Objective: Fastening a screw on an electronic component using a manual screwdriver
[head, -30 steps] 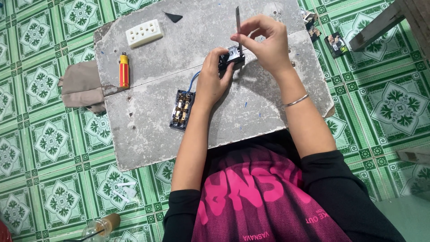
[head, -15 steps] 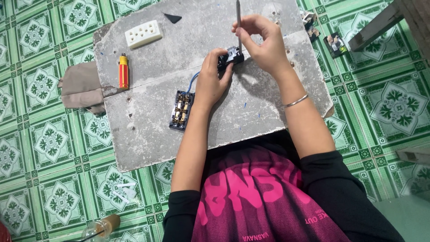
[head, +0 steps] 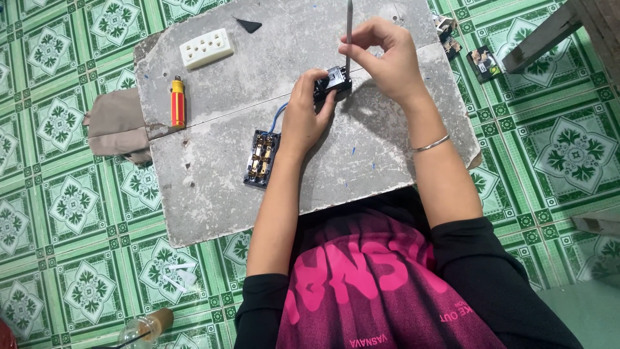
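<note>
**A:** What lies at the left of the view?

**B:** A floor of glossy green tiles (head: 58,194) with white floral patterns. On it sits a rough grey slab serving as a worktop (head: 213,187), pitted and cracked across its middle. A crumpled brown cloth (head: 116,129) is tucked beside its left edge. Near the slab's top left lies a cream plastic socket plate (head: 206,48), rectangular. Below it is a short screwdriver with a red and yellow handle (head: 177,102), its long axis running up and down the frame.

**A:** And toward the middle?

**B:** A dark rectangular socket base (head: 261,158) with brass contacts lies flat, long axis tilted slightly from vertical. A thin blue wire (head: 276,117) curves from it up toward the left hand (head: 307,113). That hand's fingers press around a small black switch block (head: 334,81), holding it on the slab; the hand hides much of the block.

**A:** The right hand?

**B:** The right hand (head: 387,61) has its fingers pinched closed on a thin grey tool shaft (head: 349,32), which stands nearly upright, tip down at the block. Its top is cut off by the frame. A thin metal bangle (head: 431,143) circles the wrist.

**A:** Farther right?

**B:** Small dark parts (head: 484,63) lie on the tiles, too small to make out.
</note>
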